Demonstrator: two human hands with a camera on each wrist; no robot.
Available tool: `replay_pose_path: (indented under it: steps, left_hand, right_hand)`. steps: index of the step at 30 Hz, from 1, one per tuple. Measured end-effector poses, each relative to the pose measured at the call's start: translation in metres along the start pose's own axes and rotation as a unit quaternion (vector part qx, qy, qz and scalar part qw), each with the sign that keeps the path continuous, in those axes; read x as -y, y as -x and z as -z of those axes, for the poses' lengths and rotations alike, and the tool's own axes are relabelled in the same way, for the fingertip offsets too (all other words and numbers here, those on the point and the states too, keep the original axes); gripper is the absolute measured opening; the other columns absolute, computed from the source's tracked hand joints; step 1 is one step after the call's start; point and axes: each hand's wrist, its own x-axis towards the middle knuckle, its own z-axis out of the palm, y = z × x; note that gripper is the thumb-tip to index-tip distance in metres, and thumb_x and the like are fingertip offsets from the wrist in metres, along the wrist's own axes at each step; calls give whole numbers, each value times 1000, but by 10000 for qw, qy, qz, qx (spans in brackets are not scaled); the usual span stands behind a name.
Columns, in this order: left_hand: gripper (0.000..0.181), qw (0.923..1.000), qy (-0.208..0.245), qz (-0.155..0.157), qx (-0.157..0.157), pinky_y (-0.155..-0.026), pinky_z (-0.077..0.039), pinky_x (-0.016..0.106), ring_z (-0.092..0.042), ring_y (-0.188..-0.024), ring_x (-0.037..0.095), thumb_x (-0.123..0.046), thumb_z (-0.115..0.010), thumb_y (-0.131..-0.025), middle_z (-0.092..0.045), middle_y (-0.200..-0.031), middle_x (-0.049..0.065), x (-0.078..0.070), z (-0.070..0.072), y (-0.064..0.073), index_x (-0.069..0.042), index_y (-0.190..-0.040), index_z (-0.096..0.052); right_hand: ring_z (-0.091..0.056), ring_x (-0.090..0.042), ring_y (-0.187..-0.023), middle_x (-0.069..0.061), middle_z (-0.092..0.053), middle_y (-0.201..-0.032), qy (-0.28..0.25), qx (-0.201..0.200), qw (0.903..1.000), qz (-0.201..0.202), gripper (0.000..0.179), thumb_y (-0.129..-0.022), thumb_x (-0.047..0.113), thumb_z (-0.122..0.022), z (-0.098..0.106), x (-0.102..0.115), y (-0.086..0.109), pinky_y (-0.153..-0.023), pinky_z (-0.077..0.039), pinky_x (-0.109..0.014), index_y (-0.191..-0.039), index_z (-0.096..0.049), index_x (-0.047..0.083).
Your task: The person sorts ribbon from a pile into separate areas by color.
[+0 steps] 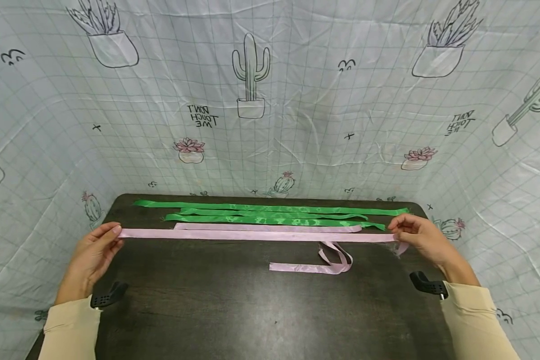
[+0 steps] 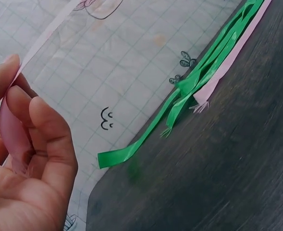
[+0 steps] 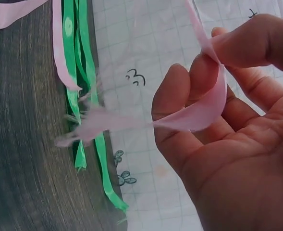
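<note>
A pink ribbon (image 1: pixel 243 234) is stretched taut and level between both hands, above the table. My left hand (image 1: pixel 96 252) pinches one end between thumb and forefinger; in the left wrist view a short tail of the ribbon (image 2: pixel 14 130) hangs down over the palm. At the other side my right hand (image 1: pixel 425 242) pinches it, and a frayed tail (image 3: pixel 194 113) curls past the fingers in the right wrist view. Just behind the stretched ribbon lies another pink ribbon (image 1: pixel 270 227). Several green ribbons (image 1: pixel 274 208) lie roughly parallel farther back.
A looped pink ribbon (image 1: pixel 301 268) lies on the dark wooden table (image 1: pixel 207 310), nearer to me. Cloth printed with cacti (image 1: pixel 297 125) hangs behind the table and along both sides. A black wrist mount (image 1: pixel 110 295) sits at each cuff.
</note>
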Motion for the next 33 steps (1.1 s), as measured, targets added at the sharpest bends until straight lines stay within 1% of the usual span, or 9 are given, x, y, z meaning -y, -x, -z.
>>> replay_pose_path:
  steps: [4, 8, 11, 15, 21, 25, 28, 30, 33]
  left_hand:
    - [28, 9997, -10, 136, -190, -72, -60, 20, -69, -76, 10, 6, -57, -103, -75, -88, 0, -3, 4, -1, -8, -96, -80]
    - [26, 9990, 26, 217, -388, -71, -60, 20, -68, -74, 11, 5, -58, -103, -73, -87, -1, -3, 7, -1, -9, -94, -79]
    - [27, 9989, 111, 195, -415, -71, -60, 21, -68, -74, 11, 5, -57, -103, -72, -87, 0, -3, 10, -2, -9, -94, -79]
    - [28, 9989, 134, 161, -411, -70, -60, 22, -69, -73, 11, 5, -57, -103, -72, -86, 0, -3, 14, -4, -8, -93, -79]
    - [26, 9981, 87, 281, -536, -70, -60, 21, -69, -74, 10, 5, -60, -102, -73, -87, -1, -6, 20, -4, -9, -93, -80]
    - [26, 9978, 137, 314, -568, -70, -60, 21, -69, -73, 11, 5, -60, -101, -73, -86, 0, -8, 22, -2, -9, -94, -80]
    - [26, 9979, 228, 307, -518, -71, -61, 22, -70, -73, 12, 6, -59, -102, -74, -87, 1, -9, 23, -2, -8, -94, -80]
    - [27, 9980, 265, 300, -489, -72, -61, 22, -70, -74, 12, 7, -58, -102, -74, -88, 2, -9, 24, -2, -7, -95, -80]
    - [27, 9980, 293, 301, -476, -72, -61, 23, -70, -74, 12, 7, -57, -102, -73, -87, 2, -8, 24, -2, -7, -95, -79]
  right_hand:
    - [-67, -6, -80, 10, -69, -96, 70, -43, 10000, -24, 33, -99, -16, -56, 3, 0, 1, -61, -56, -23, -106, -71, 13]
    - [-68, -4, -80, 11, -69, -96, 366, -131, 9991, -141, 33, -98, -15, -58, 5, -1, 2, -62, -55, -22, -105, -70, 15]
    - [-67, -2, -81, 13, -69, -96, 603, -196, 9977, -219, 31, -98, -13, -60, 7, -3, 1, -65, -56, -22, -105, -70, 15]
    - [-66, -1, -81, 14, -69, -96, 743, -213, 9966, -274, 27, -98, -11, -61, 9, -5, 1, -67, -56, -21, -106, -70, 14]
    - [-68, -1, -84, 15, -70, -97, 663, -196, 9967, -420, 24, -99, -10, -62, 15, -9, 4, -71, -58, -19, -107, -71, 12]
    - [-69, -1, -86, 14, -71, -97, 406, -178, 9980, -452, 24, -100, -10, -60, 21, -10, 8, -74, -59, -17, -107, -71, 10]
    - [-70, 0, -88, 14, -73, -98, 206, -181, 9982, -526, 25, -100, -11, -59, 25, -11, 10, -76, -58, -17, -107, -72, 9]
    - [-70, 1, -90, 17, -73, -101, 229, -178, 9979, -582, 22, -100, -10, -59, 27, -11, 10, -77, -58, -16, -107, -73, 6]
    - [-68, 5, -94, 21, -72, -106, 425, -189, 9964, -703, 14, -101, -8, -60, 28, -11, 11, -77, -58, -17, -104, -73, -3]
